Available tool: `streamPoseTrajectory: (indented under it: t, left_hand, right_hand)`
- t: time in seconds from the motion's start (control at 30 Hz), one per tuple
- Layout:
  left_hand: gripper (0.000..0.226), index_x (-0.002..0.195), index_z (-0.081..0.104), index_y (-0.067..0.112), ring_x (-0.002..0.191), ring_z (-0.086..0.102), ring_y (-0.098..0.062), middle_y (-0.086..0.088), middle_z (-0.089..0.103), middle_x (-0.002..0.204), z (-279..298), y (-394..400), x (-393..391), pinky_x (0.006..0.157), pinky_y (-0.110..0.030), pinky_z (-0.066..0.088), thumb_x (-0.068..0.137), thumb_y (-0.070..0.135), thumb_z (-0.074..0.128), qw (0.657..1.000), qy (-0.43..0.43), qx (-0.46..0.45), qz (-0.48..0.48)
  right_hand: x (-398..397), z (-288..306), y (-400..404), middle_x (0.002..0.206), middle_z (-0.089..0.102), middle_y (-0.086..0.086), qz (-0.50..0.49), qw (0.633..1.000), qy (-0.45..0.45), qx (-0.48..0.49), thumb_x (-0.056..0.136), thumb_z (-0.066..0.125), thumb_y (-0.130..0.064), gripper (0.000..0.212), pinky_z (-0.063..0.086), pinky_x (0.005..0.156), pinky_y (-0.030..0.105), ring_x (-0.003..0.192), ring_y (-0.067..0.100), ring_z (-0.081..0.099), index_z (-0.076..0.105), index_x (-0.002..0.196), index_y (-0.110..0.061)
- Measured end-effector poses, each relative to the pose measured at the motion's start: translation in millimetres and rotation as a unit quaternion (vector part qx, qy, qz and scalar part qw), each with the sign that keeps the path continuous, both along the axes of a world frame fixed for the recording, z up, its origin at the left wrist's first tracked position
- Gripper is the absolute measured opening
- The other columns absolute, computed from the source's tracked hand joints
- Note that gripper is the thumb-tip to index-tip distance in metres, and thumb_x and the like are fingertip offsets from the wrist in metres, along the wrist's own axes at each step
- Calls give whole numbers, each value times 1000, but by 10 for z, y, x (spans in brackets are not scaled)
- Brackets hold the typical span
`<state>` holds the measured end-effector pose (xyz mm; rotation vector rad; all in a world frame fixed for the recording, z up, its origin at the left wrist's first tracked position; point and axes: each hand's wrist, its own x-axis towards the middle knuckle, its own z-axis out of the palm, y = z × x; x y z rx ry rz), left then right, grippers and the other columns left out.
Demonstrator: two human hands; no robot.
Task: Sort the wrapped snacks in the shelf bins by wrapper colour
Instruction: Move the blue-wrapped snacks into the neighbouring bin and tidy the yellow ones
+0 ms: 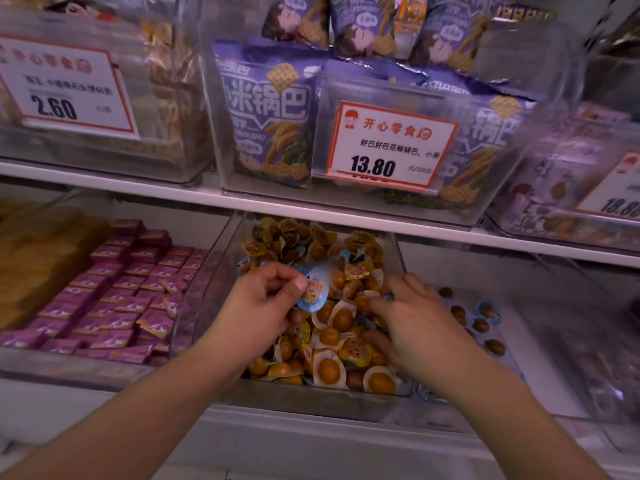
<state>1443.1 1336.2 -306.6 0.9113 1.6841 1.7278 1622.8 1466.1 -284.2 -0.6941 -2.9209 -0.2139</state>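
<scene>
We hold a small blue-wrapped snack with a round sealed film lid point(313, 289) in our left hand point(266, 303), pinched between thumb and fingers just above the middle clear plastic bin point(322, 393) on the lower shelf. We judge this snack to be light and a little stiff at its cup, with a thin flat rim of film that bends easily; the rim is the best place to take hold, because the smooth round body could slip. It should not be squeezed hard.

Under it the middle bin is full of yellow-wrapped egg-shaped snacks point(332, 341), with a few blue wrappers mixed between them. Our right hand point(412, 317) lies on this pile with the fingers spread and bent down into the snacks; we cannot tell if it grasps one.

To the right stands another clear bin point(512, 344) with only a few blue-wrapped brown snacks point(485, 313) on its bottom, lying well apart from each other. We think the blue pieces belong there.

To the left, a clear bin holds many small flat purple packets point(114, 299) in rows. On the upper shelf point(138, 188), a clear box holds large purple snack bags point(273, 116) behind a white price card with red border point(391, 143).
</scene>
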Motion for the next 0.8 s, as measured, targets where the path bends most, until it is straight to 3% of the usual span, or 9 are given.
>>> streamPoseTrajectory:
  t: [0.17,0.33,0.4,0.43,0.5,0.53,0.6,0.7,0.8]
  left_hand:
    - [8,101,65,17,52,59,-8,-2,73,77,21,0,72,43,-19,43,97,13,59,998,-59,-12,3]
    - [14,100,73,22,71,69,-15,-1,77,93,64,6,90,53,-24,48,98,21,59,992,-120,-42,26]
    - [15,100,73,23,77,71,-15,0,77,95,85,8,130,62,-27,52,98,22,59,993,-109,-28,41]
    - [14,100,73,24,79,71,-12,3,76,94,96,6,162,67,-27,53,97,22,59,996,-72,-9,57]
    - [15,97,71,31,84,69,-4,13,74,92,112,-11,231,73,-18,52,97,21,59,993,67,43,90]
    - [16,96,69,34,86,68,0,16,73,93,118,-23,273,73,-14,51,98,21,59,985,132,66,91]
    - [20,99,66,37,95,65,1,19,69,99,117,-43,361,78,-11,49,97,19,57,969,221,89,69]
    - [30,114,61,41,119,55,0,25,61,117,70,-51,456,101,-23,45,93,19,57,959,273,68,20]
    - [53,139,42,45,147,23,-3,33,40,144,72,-59,500,120,-44,25,90,33,58,941,336,40,-16]
  right_hand:
    - [-42,-63,-33,116,49,3,-11,999,48,-9,89,62,-30,31,41,91,38,113,26,44,64,120,-27]
    - [-46,134,-83,95,55,-10,-65,907,391,-138,95,62,-24,11,40,73,14,84,4,53,65,105,-25]
    - [-137,165,-200,79,64,-9,-102,828,473,-282,97,59,-28,4,41,58,9,69,5,57,62,94,-28]
    - [-202,144,-275,75,69,-7,-128,759,498,-398,98,57,-26,8,42,52,14,65,11,59,64,93,-26]
    - [-322,95,-451,74,72,-1,-170,563,489,-644,100,53,-19,15,41,45,25,68,27,60,68,98,-18]
    - [-369,89,-537,81,74,4,-173,475,461,-729,100,51,-19,20,45,47,27,70,27,65,70,103,-12]
    - [-423,87,-637,102,75,13,-150,358,411,-825,98,47,-28,34,56,66,32,83,24,72,74,105,-9]
    - [-422,118,-646,115,72,15,-104,296,420,-852,96,53,-43,40,52,98,44,106,27,70,76,107,-12]
    - [-373,146,-566,119,71,11,-96,325,430,-837,91,62,-39,33,42,109,45,112,27,67,76,110,-15]
